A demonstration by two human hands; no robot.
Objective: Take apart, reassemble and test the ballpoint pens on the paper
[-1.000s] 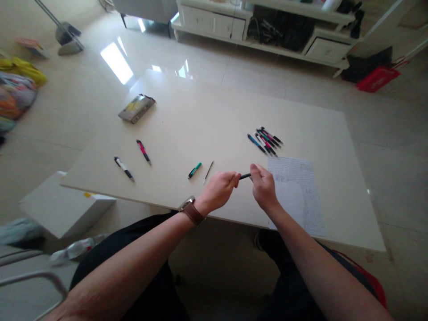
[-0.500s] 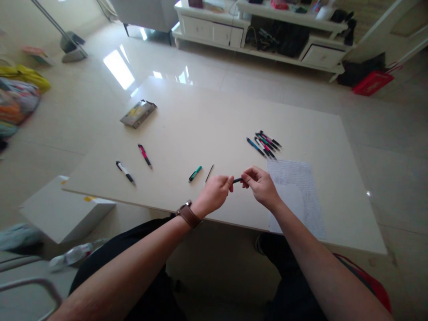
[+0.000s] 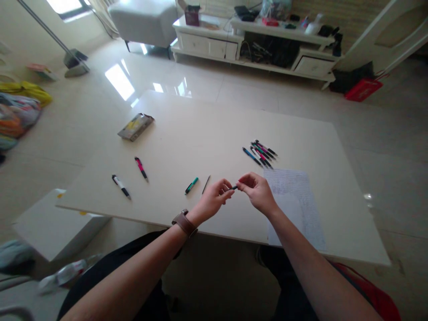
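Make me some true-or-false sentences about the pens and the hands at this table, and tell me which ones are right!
1. The left hand and the right hand both pinch one dark pen piece. True.
2. A bunch of pens lies on the table, just beyond the sheet of paper. True.
3. The sheet of paper lies to the left of both hands. False: it lies on their right side.
4. The brown watch is on the right wrist. False: it is on the left wrist.
5. A pink pen lies on the table with no hand touching it. True.
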